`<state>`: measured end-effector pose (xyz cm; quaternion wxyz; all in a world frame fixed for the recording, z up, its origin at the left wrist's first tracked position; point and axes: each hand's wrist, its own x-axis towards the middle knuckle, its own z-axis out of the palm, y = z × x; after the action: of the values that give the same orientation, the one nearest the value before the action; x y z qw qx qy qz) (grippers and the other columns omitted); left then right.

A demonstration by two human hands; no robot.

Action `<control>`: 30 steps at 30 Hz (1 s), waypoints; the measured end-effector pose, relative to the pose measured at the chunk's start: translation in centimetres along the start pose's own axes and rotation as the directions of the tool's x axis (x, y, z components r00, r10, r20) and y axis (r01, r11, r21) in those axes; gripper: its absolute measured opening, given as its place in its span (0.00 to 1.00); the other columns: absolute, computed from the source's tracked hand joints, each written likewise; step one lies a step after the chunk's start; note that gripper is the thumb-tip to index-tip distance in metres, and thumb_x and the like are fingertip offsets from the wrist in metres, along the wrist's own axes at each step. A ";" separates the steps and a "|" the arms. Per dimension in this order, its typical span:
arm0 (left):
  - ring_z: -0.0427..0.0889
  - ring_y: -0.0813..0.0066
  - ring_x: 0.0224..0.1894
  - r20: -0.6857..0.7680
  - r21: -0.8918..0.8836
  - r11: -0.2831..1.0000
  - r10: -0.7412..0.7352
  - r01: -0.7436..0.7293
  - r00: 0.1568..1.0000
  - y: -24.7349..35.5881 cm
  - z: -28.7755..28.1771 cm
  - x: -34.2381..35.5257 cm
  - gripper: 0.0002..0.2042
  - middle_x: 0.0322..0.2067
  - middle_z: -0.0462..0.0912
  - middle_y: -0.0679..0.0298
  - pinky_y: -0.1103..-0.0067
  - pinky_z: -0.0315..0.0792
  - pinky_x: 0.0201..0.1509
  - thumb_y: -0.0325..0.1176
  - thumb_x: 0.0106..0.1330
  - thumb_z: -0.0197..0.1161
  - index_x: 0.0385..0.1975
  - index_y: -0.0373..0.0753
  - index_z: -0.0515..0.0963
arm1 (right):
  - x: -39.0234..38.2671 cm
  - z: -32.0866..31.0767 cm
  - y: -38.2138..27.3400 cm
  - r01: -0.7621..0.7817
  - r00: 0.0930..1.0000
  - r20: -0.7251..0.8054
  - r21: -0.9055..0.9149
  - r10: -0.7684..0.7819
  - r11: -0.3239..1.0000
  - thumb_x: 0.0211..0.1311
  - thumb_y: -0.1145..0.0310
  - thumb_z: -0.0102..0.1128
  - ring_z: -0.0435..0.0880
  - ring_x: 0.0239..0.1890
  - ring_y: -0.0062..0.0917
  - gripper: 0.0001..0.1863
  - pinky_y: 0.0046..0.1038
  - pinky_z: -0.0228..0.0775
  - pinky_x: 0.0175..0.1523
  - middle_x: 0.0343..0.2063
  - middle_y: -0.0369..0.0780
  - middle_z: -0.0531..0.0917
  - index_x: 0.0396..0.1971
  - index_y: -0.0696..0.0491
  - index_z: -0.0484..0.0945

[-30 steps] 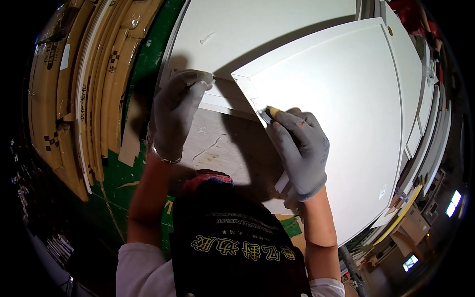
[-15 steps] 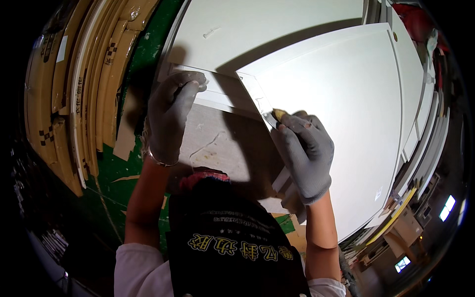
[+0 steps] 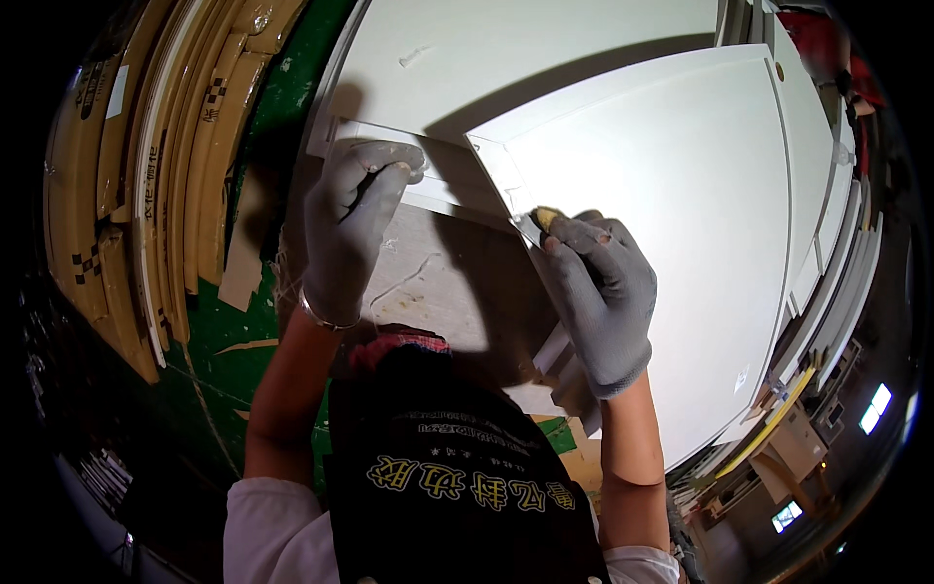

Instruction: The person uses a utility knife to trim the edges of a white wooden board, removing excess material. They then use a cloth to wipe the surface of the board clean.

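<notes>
My right hand (image 3: 605,292), in a grey work glove, grips a small scraper (image 3: 547,218) with a yellowish handle. Its flat blade lies against the left edge of a large white panel (image 3: 681,234), close to that panel's upper left corner. Thin marks show on the white surface just above the blade. To the left, my gloved left hand (image 3: 355,229) hovers over a lower white board with thumb and fingertips pinched together. A small whitish scrap seems to show at those fingertips, but I cannot make out what it is.
Another white panel (image 3: 545,49) lies beyond, with a clear scrap on it. Long brown cardboard-wrapped packs (image 3: 161,175) stand along the left over a green floor (image 3: 209,341). More boards (image 3: 846,253) are stacked at the right, near a cardboard box (image 3: 793,453).
My left hand has moved slightly right, toward the panel's edge, still pinched. The scraper in my right hand has shifted only a little along the edge.
</notes>
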<state>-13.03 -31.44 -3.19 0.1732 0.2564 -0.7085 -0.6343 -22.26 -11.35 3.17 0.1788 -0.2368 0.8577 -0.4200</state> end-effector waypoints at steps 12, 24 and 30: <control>0.75 0.63 0.51 0.134 0.278 0.904 0.297 -0.324 0.945 2.0 2.9 -0.8 0.19 0.49 0.73 0.56 0.74 0.72 0.53 0.26 0.48 0.71 0.43 0.34 0.78 | 1.1 0.7 0.2 0.031 0.999 -0.036 0.009 -0.031 0.999 0.58 0.76 0.60 0.78 0.30 0.25 0.06 0.24 0.69 0.36 0.26 0.41 0.80 0.34 0.58 0.83; 0.70 0.64 0.51 0.203 0.579 0.655 0.461 -0.485 0.864 3.1 5.1 0.0 0.11 0.47 0.73 0.61 0.71 0.67 0.52 0.29 0.49 0.71 0.32 0.40 0.79 | -1.6 -1.6 2.7 -0.174 0.944 -0.220 0.304 0.247 0.937 0.66 0.75 0.55 0.64 0.19 0.07 0.12 0.12 0.54 0.23 0.28 0.32 0.76 0.46 0.61 0.79; 0.72 0.62 0.46 0.166 0.586 0.612 0.550 -0.530 0.819 0.8 4.5 0.4 0.09 0.41 0.75 0.64 0.69 0.66 0.49 0.28 0.48 0.70 0.26 0.41 0.75 | -1.6 -1.5 2.2 -0.213 0.925 -0.211 0.397 0.315 0.893 0.62 0.75 0.58 0.75 0.36 0.18 0.10 0.20 0.67 0.43 0.35 0.39 0.81 0.42 0.60 0.81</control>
<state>-16.03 -27.92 -3.06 0.2745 0.0824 -0.9145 -0.2856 -22.26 -8.35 2.46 0.1574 -0.0200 0.8045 -0.5724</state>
